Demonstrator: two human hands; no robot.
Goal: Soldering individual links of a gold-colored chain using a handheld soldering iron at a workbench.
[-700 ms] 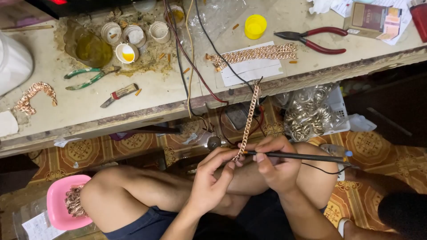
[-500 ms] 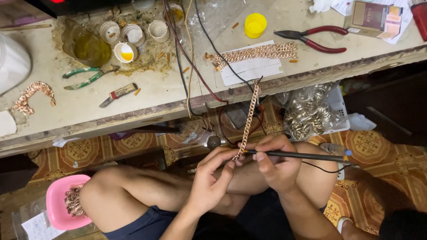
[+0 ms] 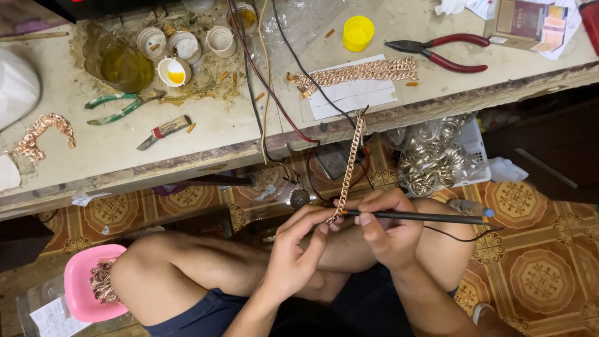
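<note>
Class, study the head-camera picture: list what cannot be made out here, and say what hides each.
- Tip of the thin black tool: head view, hidden behind the right hand.
- Lower end of the chain: covered by left hand fingertips.
- Pink bowl contents: partly behind the knee.

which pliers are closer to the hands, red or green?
The red-handled pliers, at the bench's right end above the right hand. The green-handled pliers lie far left, beside the amber glass.
</note>
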